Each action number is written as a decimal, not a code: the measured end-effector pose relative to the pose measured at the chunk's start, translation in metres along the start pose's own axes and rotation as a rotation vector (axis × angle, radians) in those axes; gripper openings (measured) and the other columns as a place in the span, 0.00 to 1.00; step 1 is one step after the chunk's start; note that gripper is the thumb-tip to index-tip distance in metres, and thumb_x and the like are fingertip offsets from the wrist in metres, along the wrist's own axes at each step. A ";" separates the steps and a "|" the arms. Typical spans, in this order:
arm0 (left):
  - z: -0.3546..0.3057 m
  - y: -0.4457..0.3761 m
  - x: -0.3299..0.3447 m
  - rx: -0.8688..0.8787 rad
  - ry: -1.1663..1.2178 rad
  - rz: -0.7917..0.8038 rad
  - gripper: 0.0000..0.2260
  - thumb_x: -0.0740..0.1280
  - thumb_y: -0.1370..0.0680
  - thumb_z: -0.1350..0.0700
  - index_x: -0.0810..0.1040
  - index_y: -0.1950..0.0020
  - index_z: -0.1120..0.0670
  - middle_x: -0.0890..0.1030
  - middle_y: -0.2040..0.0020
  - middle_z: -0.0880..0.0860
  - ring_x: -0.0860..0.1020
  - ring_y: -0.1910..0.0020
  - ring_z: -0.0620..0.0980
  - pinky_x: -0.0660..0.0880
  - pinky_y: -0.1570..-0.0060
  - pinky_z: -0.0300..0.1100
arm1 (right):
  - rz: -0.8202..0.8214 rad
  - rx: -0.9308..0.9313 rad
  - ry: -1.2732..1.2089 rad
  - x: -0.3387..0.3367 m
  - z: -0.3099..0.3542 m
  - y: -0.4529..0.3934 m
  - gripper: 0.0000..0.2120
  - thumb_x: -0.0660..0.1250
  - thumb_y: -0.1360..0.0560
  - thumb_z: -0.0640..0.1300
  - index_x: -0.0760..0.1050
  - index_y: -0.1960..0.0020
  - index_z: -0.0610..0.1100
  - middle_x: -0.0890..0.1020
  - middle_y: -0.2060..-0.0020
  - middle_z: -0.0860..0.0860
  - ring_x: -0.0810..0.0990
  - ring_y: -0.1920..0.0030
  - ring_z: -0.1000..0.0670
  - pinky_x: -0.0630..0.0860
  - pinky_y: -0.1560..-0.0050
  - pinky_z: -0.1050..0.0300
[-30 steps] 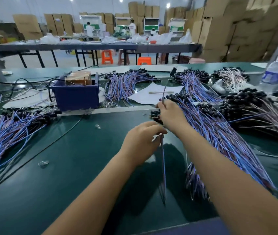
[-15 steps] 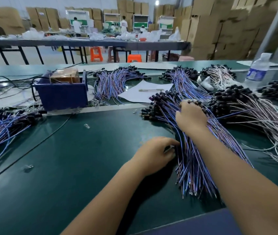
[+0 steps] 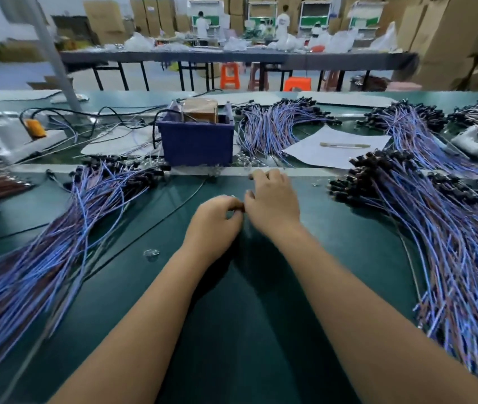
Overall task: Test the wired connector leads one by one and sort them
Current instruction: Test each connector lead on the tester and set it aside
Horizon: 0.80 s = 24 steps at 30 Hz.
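A green worktop fills the frame at a wiring bench, with cardboard cartons and other workers blurred across the top. Two large heaps of blue-and-red connector leads flank the centre: one heap sprawls from the left edge toward the lower left, another runs down the right side, its black connector heads bunched at the upper end. More bundles lie further back, beside a sheet of paper right of centre. A blue box sits just above the middle of the frame. Both hands meet below it, at centre. The left hand has its fingers curled in, pinching something small at the fingertips; the right hand is loosely bent beside it, thumb touching the same spot. What they hold is too blurred to name, and no single lead can be picked out there. The leads look light and limp, likely to tangle and drag neighbours along; the stiff black connector head seems the surer place to take one, drawing it out singly.
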<state>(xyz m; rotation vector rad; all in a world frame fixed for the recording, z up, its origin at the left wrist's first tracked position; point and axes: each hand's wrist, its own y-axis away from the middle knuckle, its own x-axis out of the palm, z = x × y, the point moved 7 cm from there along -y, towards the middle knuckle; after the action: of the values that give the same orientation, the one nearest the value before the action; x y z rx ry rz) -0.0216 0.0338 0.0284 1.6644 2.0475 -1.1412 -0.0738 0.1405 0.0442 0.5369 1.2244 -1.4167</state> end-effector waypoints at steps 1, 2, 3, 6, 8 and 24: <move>0.011 -0.002 -0.012 -0.020 -0.043 -0.045 0.09 0.66 0.26 0.65 0.84 0.50 0.58 0.81 0.47 0.55 0.77 0.46 0.52 0.68 0.46 0.35 | 0.017 0.000 -0.037 0.009 0.012 -0.002 0.18 0.60 0.23 0.45 0.71 0.34 0.42 0.71 0.37 0.42 0.67 0.35 0.41 0.66 0.38 0.49; 0.022 -0.003 -0.024 -0.055 -0.092 -0.092 0.08 0.66 0.25 0.64 0.84 0.49 0.58 0.78 0.42 0.56 0.74 0.41 0.53 0.64 0.43 0.35 | 0.032 -0.003 -0.078 0.018 0.023 -0.003 0.18 0.60 0.23 0.45 0.71 0.34 0.43 0.72 0.37 0.42 0.67 0.35 0.41 0.66 0.39 0.49; 0.033 -0.004 -0.036 -0.106 -0.145 -0.137 0.08 0.66 0.24 0.63 0.83 0.48 0.58 0.74 0.36 0.58 0.70 0.36 0.54 0.61 0.39 0.36 | 0.047 -0.008 -0.124 0.026 0.033 -0.003 0.18 0.60 0.23 0.45 0.71 0.34 0.43 0.71 0.37 0.42 0.67 0.36 0.41 0.66 0.39 0.49; 0.064 -0.004 -0.066 -0.318 -0.350 -0.222 0.14 0.65 0.23 0.58 0.76 0.38 0.55 0.54 0.24 0.59 0.58 0.28 0.59 0.63 0.35 0.48 | 0.097 -0.059 -0.268 0.048 0.057 0.002 0.18 0.62 0.23 0.44 0.71 0.34 0.45 0.72 0.40 0.43 0.69 0.38 0.42 0.67 0.40 0.51; 0.083 -0.002 -0.079 -0.476 -0.413 -0.224 0.23 0.63 0.24 0.57 0.65 0.29 0.54 0.42 0.22 0.59 0.55 0.26 0.62 0.67 0.38 0.54 | 0.120 -0.104 -0.335 0.057 0.061 0.007 0.16 0.62 0.23 0.44 0.73 0.36 0.46 0.74 0.43 0.45 0.72 0.43 0.44 0.69 0.45 0.52; 0.109 -0.013 -0.095 -0.514 -0.264 -0.438 0.12 0.59 0.18 0.59 0.79 0.40 0.55 0.71 0.40 0.59 0.72 0.60 0.55 0.66 0.58 0.44 | 0.127 -0.062 -0.651 0.059 0.047 0.006 0.09 0.61 0.22 0.41 0.80 0.50 0.47 0.78 0.58 0.53 0.74 0.58 0.52 0.69 0.55 0.59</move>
<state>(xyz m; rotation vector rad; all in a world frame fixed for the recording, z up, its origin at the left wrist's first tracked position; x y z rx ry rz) -0.0337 -0.1108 0.0227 0.8088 2.3238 -0.7873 -0.0698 0.0743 0.0076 0.0843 0.6924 -1.2949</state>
